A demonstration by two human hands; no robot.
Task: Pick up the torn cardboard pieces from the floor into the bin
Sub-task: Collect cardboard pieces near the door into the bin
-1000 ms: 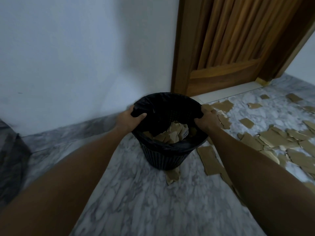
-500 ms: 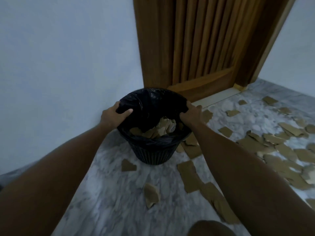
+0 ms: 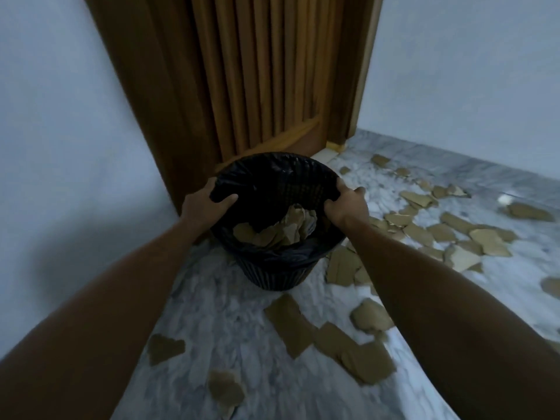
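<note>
Black bin (image 3: pixel 274 269): my left hand (image 3: pixel 201 207) and right hand (image 3: pixel 345 204) grip its rim; cardboard pieces (image 3: pixel 472 234) cover the floor (image 3: pixel 212 313) right.

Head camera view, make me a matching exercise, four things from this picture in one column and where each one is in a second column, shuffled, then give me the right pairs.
Things
1. left hand
2. right hand
3. round black plastic bin with a black liner
4. brown wooden slatted door

Places
A. behind the bin, between the pale walls
B. grips the bin's rim on the side with most of the scattered torn cardboard pieces
C. on the grey marble floor, with cardboard inside
D. grips the bin's rim on the side nearer the bare wall

Pairs: 1-D, 2-B, 3-C, 4-A
</note>
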